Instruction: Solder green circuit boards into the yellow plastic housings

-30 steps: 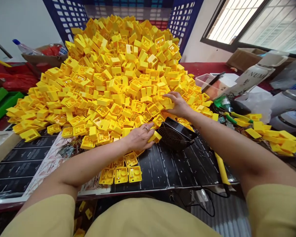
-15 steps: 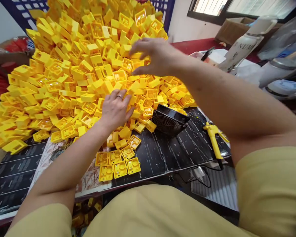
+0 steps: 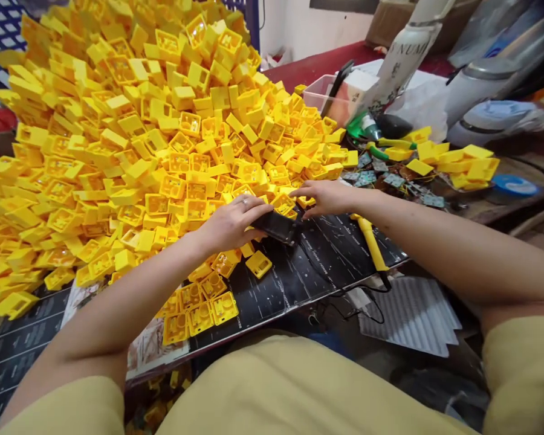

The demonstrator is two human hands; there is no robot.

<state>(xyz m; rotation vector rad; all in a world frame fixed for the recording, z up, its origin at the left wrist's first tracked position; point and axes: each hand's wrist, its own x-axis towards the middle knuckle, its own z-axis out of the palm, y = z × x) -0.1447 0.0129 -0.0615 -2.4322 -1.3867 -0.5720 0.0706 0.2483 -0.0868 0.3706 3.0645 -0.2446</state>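
Note:
My left hand (image 3: pixel 236 223), a ring on one finger, grips the left end of a black cooling fan (image 3: pixel 278 229), which is tilted up on the table. To the right of the fan, my right hand (image 3: pixel 326 198) hovers at the edge of the heap with its fingers stretched out and apart, holding nothing that I can see. A big heap of yellow plastic cases (image 3: pixel 163 151) lies beyond both hands. Nearer my body, several open yellow cases (image 3: pixel 200 317) are laid side by side in rows, and one loose case (image 3: pixel 258 264) sits just below the fan.
A yellow soldering iron (image 3: pixel 372 244) with a black cord lies right of the fan. Farther right are small circuit boards (image 3: pixel 394 180), green-handled pliers (image 3: pixel 378 151), more yellow cases (image 3: pixel 469 163), a clear plastic box (image 3: pixel 315 95) and a white bottle (image 3: pixel 401 57). The table's front edge (image 3: pixel 272 313) is close to my body.
My left hand has moved right from the heap onto the fan, which now stands at a different angle. My right hand has come down from above the heap to beside the fan. The view has swung right.

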